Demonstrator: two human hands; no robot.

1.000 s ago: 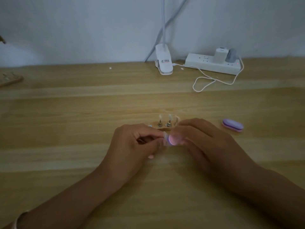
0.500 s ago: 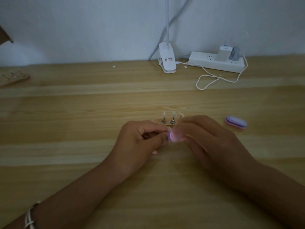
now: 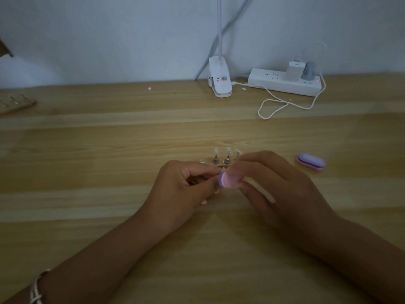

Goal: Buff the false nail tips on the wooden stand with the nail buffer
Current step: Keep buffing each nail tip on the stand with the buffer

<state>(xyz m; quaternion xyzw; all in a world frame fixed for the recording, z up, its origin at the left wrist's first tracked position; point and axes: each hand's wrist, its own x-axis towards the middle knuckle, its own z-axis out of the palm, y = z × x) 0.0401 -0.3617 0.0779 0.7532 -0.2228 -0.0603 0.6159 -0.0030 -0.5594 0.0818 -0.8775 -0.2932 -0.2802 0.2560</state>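
Note:
A small wooden stand (image 3: pixel 206 160) sits mid-table, mostly hidden behind my hands; two metal pegs with clear false nail tips (image 3: pixel 228 152) rise from it. My right hand (image 3: pixel 269 185) pinches a small pink and purple nail buffer (image 3: pixel 226 180), its end facing me. My left hand (image 3: pixel 182 191) has its fingers curled, thumb and forefinger pinching a nail tip or peg right against the buffer; what it pinches is largely hidden.
A second purple and pink buffer (image 3: pixel 310 161) lies to the right of my right hand. At the back stand a white clip lamp base (image 3: pixel 219 81) and a power strip (image 3: pixel 285 81) with a looping white cable (image 3: pixel 274 106). Another wooden stand (image 3: pixel 16 104) lies far left.
The buffer has shifted slightly against the tip held by my left hand. Both hands stay in the same spot in front of the stand.

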